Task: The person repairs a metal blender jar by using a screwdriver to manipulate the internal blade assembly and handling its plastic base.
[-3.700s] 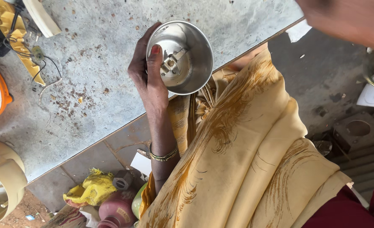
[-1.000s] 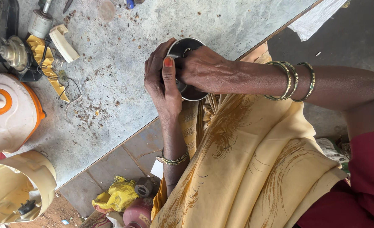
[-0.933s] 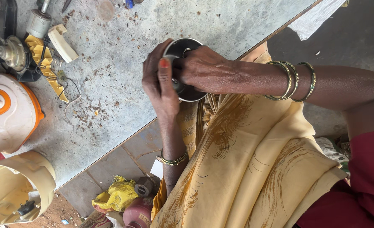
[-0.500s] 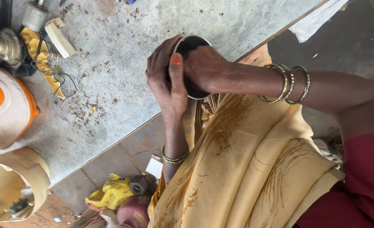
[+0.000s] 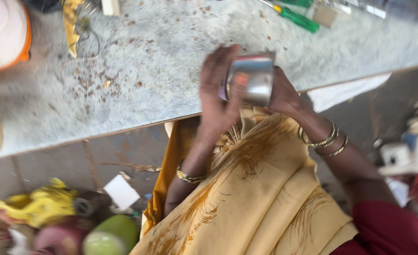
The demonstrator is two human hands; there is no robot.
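Two hands meet on one steel jar (image 5: pixel 250 79) in our head view, held just above the near edge of the worktop (image 5: pixel 162 71). Our left hand (image 5: pixel 218 92) lies flat-fingered against the jar's left side, and our right hand (image 5: pixel 284 97) cups it from the right, so both grips are closed on the jar; the frame is blurred, so we cannot tell exactly how each finger sits. The jar lies on its side, over our yellow cloth (image 5: pixel 246 189).

Beyond the jar the grey worktop has open room, speckled with crumbs. A green screwdriver (image 5: pixel 296 19) lies near the far edge, well apart. A white and orange appliance (image 5: pixel 4 33) sits at the far left corner. Below the near edge, on the floor, lie a white card (image 5: pixel 121 191) and a yellow rag (image 5: pixel 41 205).
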